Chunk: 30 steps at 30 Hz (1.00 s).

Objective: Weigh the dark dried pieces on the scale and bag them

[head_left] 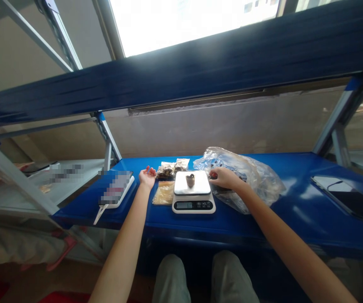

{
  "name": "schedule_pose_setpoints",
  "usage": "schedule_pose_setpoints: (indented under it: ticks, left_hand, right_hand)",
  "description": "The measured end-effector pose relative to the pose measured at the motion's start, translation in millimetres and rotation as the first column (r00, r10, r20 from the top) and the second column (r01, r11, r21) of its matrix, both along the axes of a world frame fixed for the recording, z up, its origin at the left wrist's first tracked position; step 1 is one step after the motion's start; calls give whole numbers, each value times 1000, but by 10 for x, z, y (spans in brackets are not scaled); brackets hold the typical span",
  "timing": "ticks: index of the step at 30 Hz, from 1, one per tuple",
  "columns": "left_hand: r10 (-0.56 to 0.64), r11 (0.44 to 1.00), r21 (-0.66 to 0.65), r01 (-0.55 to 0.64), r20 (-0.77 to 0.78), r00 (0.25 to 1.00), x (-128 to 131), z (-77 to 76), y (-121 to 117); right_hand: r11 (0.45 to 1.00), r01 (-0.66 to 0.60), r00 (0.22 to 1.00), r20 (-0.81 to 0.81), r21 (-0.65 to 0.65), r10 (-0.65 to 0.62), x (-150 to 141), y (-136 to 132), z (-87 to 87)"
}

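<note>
A white digital scale (194, 206) sits on the blue shelf, its display lit. On its pan stands a small brown cup (190, 182) with dark pieces in it. My left hand (148, 177) rests palm up left of the scale, fingers loosely apart and holding nothing. Beside it lie filled clear packets (165, 170) and a stack of flat yellowish bags (164, 192). At the pan's right edge, my right hand (225, 178) has its fingers pinched together; what they hold is too small to name. A large clear plastic bag (257, 174) with dark contents lies behind and beside that hand.
A phone with a cable (118, 189) lies on the left of the blue shelf (162, 221). Another dark-screened phone (352, 198) is at the right. A blue upper shelf beam (181, 78) crosses overhead, and metal posts stand at both sides. A person's leg (20, 246) shows at lower left.
</note>
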<state>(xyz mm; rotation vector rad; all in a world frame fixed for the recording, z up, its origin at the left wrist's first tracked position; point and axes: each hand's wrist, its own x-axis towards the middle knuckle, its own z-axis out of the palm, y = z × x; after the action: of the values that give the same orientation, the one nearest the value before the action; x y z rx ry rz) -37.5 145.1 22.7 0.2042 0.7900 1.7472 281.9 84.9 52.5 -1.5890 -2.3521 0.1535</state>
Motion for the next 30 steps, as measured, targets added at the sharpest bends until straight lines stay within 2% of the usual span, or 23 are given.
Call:
schedule_pose_setpoints:
  ticks: [11,21,26,30]
  left_hand:
    - [-3,1000,3,3,10,1000,-22,-18,21]
    - [-4,1000,8,4,2,1000,-15,-26,23]
    - [-6,1000,5,6,4,1000,-11,-22,23]
    - [3,1000,-4,-3,8,1000,-4,-20,23]
  right_hand:
    - [999,15,977,-211,-36,-22,3,-11,32]
    - [989,141,932,-340,31,-123,-8,-33,43]
    - [973,217,926,-333,83,-179,6,-7,23]
    - [969,228,924,-335,100,-183,19,10,4]
